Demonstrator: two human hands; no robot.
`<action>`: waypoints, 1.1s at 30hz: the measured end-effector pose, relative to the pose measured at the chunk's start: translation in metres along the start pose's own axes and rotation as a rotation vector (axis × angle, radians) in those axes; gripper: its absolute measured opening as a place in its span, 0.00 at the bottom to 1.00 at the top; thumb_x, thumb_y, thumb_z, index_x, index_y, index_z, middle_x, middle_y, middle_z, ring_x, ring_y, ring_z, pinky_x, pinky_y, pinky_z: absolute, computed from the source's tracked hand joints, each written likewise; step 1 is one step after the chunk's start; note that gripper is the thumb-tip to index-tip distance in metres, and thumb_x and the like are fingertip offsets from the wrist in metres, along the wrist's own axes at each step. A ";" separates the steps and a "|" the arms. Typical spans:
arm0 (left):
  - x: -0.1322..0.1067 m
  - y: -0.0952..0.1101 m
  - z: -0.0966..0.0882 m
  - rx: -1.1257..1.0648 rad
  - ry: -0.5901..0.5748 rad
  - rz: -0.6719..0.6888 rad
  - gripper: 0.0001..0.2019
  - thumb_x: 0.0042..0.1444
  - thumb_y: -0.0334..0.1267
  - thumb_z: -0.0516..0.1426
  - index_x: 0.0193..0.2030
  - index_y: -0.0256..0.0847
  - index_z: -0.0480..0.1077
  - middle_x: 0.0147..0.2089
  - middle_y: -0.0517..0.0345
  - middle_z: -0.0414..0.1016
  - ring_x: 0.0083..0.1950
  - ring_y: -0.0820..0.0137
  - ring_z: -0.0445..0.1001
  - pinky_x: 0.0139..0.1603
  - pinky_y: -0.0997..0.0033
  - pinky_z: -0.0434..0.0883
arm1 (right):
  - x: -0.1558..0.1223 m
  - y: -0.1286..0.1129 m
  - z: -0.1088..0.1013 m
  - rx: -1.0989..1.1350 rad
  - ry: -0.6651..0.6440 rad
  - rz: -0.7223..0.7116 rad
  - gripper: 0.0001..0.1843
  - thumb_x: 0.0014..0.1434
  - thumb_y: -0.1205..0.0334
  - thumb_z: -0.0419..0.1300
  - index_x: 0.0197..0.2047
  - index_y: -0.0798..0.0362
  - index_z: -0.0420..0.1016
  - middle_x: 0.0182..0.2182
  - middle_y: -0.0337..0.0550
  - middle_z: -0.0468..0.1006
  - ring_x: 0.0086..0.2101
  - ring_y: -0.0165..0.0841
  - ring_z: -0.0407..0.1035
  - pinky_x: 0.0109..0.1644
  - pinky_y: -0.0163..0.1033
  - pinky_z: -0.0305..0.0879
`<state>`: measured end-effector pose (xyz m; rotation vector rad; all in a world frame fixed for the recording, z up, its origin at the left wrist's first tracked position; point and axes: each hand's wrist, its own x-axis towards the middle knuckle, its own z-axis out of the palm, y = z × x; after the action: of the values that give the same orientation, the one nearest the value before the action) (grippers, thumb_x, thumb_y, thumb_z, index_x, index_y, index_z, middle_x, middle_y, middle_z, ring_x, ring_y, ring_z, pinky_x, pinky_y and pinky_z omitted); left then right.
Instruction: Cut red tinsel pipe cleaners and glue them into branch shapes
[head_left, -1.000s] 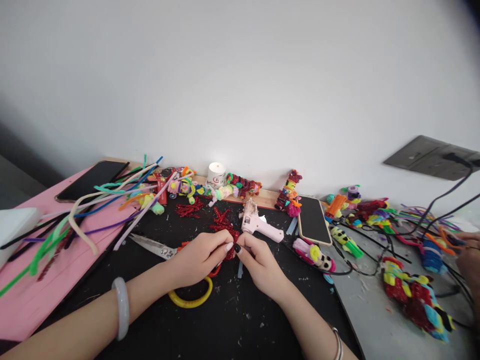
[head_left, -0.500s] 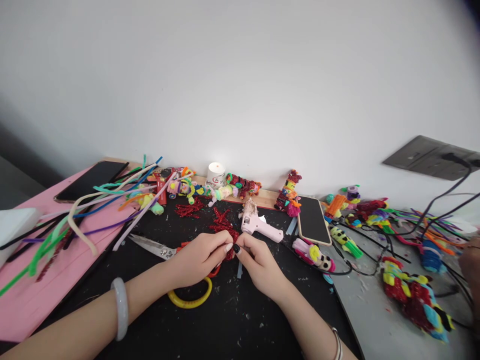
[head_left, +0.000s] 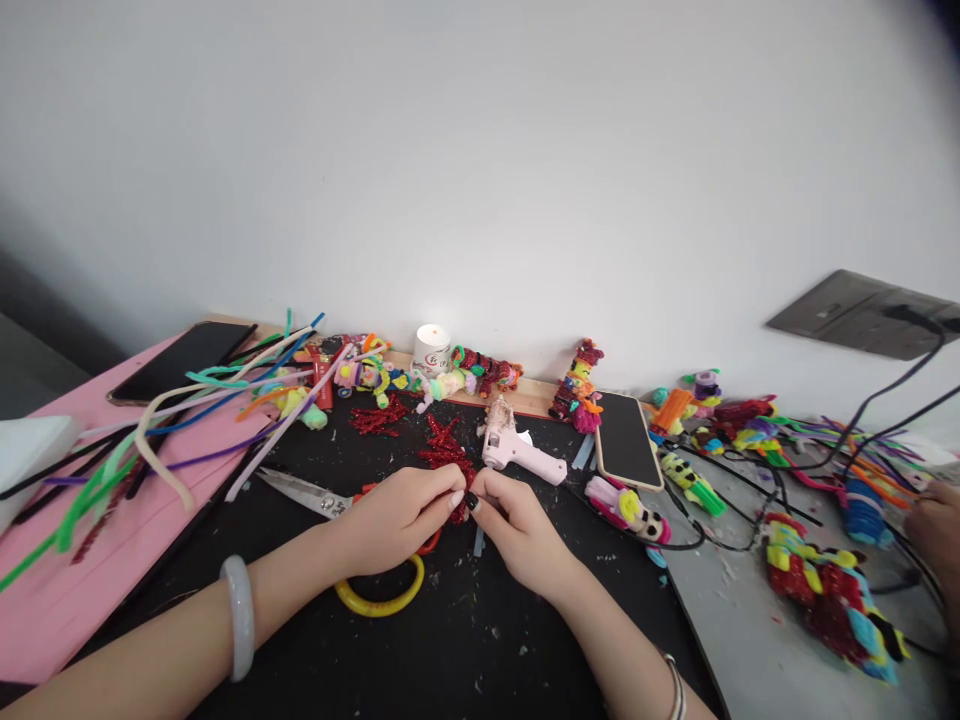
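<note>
My left hand [head_left: 409, 515] and my right hand [head_left: 521, 530] meet over the black mat [head_left: 480, 650], thumbs and fingertips pinched together. Between them is a piece of red tinsel pipe cleaner [head_left: 458, 513], mostly hidden by the fingers. Just beyond lies a bunch of red tinsel pipe cleaners [head_left: 442, 440], with another small red pile [head_left: 377, 416] to its left. Scissors [head_left: 304, 492] with yellow and orange handles lie partly under my left hand. A pale pink hot glue gun [head_left: 525, 452] rests on its side past my right hand.
Loose coloured pipe cleaners [head_left: 172, 430] spread over a pink board [head_left: 67, 630] at left. Along the wall are a paper cup [head_left: 431, 348], pipe-cleaner figures [head_left: 579, 385] and a phone [head_left: 628, 440]. Cables run at right, where another person's hand [head_left: 936, 525] shows near more figures.
My hands have barely moved and keep their pinch on the red piece. At the right edge, the other person's hand has come further into view.
</note>
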<state>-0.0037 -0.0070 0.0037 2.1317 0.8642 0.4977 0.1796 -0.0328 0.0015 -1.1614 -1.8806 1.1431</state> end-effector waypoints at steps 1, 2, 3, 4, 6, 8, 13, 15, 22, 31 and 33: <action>0.000 0.000 0.000 0.000 -0.001 -0.002 0.10 0.64 0.35 0.43 0.32 0.41 0.59 0.27 0.65 0.62 0.28 0.73 0.61 0.31 0.73 0.57 | 0.000 0.000 0.000 0.000 -0.005 0.003 0.10 0.60 0.68 0.50 0.27 0.53 0.61 0.23 0.33 0.59 0.26 0.26 0.53 0.30 0.32 0.51; 0.000 -0.001 0.000 -0.001 0.000 -0.005 0.10 0.64 0.35 0.43 0.32 0.41 0.59 0.27 0.65 0.62 0.28 0.73 0.61 0.31 0.73 0.57 | 0.000 0.000 0.000 0.000 -0.008 0.007 0.10 0.60 0.68 0.50 0.27 0.53 0.60 0.23 0.33 0.59 0.25 0.26 0.53 0.30 0.32 0.51; 0.000 -0.001 0.001 -0.005 0.002 -0.009 0.10 0.65 0.35 0.43 0.32 0.41 0.58 0.27 0.65 0.62 0.28 0.73 0.61 0.31 0.73 0.57 | 0.000 0.000 0.000 0.000 -0.009 0.011 0.10 0.60 0.68 0.50 0.27 0.53 0.60 0.23 0.33 0.59 0.26 0.26 0.53 0.30 0.32 0.51; 0.000 -0.002 0.001 -0.010 0.004 -0.015 0.10 0.65 0.36 0.43 0.32 0.41 0.58 0.27 0.65 0.62 0.28 0.73 0.61 0.31 0.73 0.57 | 0.000 -0.001 -0.001 0.002 -0.007 0.013 0.10 0.60 0.68 0.50 0.27 0.53 0.60 0.23 0.33 0.59 0.26 0.26 0.53 0.30 0.32 0.51; -0.001 -0.002 0.000 -0.023 0.005 -0.029 0.10 0.65 0.36 0.43 0.32 0.41 0.58 0.26 0.66 0.62 0.28 0.73 0.61 0.31 0.73 0.57 | 0.000 -0.001 -0.001 0.011 0.004 0.012 0.10 0.60 0.68 0.50 0.27 0.53 0.60 0.23 0.33 0.59 0.26 0.26 0.53 0.30 0.32 0.52; -0.002 0.000 -0.001 -0.039 0.006 -0.044 0.10 0.65 0.37 0.43 0.33 0.41 0.58 0.26 0.66 0.62 0.28 0.73 0.61 0.31 0.73 0.57 | -0.001 -0.001 -0.001 0.031 0.006 0.003 0.10 0.61 0.68 0.50 0.27 0.53 0.60 0.24 0.33 0.59 0.26 0.26 0.53 0.30 0.32 0.52; -0.003 0.007 -0.007 -0.115 0.018 -0.035 0.12 0.66 0.37 0.40 0.33 0.41 0.58 0.26 0.65 0.63 0.28 0.72 0.63 0.32 0.72 0.59 | -0.001 0.000 -0.001 0.056 -0.021 -0.009 0.09 0.61 0.69 0.50 0.28 0.53 0.61 0.24 0.33 0.60 0.26 0.26 0.53 0.31 0.32 0.52; -0.002 0.007 -0.007 -0.102 0.020 -0.046 0.12 0.66 0.38 0.41 0.33 0.41 0.58 0.26 0.65 0.62 0.28 0.72 0.63 0.32 0.73 0.59 | -0.001 -0.001 -0.001 0.066 -0.025 -0.013 0.09 0.61 0.68 0.50 0.28 0.53 0.60 0.24 0.33 0.60 0.26 0.27 0.53 0.31 0.32 0.52; -0.001 -0.003 0.001 -0.032 0.031 -0.065 0.11 0.66 0.38 0.42 0.33 0.42 0.58 0.24 0.66 0.61 0.26 0.73 0.62 0.30 0.73 0.56 | -0.001 0.002 -0.002 0.065 0.018 -0.003 0.10 0.63 0.63 0.49 0.29 0.53 0.62 0.25 0.34 0.60 0.27 0.27 0.54 0.32 0.33 0.52; -0.002 -0.004 0.004 0.102 -0.027 -0.019 0.10 0.66 0.37 0.43 0.34 0.42 0.59 0.26 0.66 0.62 0.28 0.72 0.63 0.31 0.73 0.56 | 0.000 0.010 0.000 0.129 0.093 0.023 0.08 0.64 0.58 0.50 0.36 0.53 0.63 0.26 0.35 0.60 0.26 0.28 0.54 0.30 0.33 0.52; -0.002 -0.004 0.005 0.122 -0.035 -0.007 0.10 0.66 0.36 0.43 0.33 0.42 0.59 0.27 0.66 0.62 0.28 0.72 0.63 0.31 0.73 0.55 | 0.000 0.009 0.000 0.103 0.095 0.024 0.08 0.64 0.60 0.50 0.34 0.53 0.63 0.25 0.34 0.60 0.26 0.28 0.53 0.29 0.33 0.51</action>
<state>-0.0043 -0.0093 -0.0027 2.2406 0.9021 0.4122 0.1824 -0.0305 -0.0070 -1.1635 -1.7201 1.1632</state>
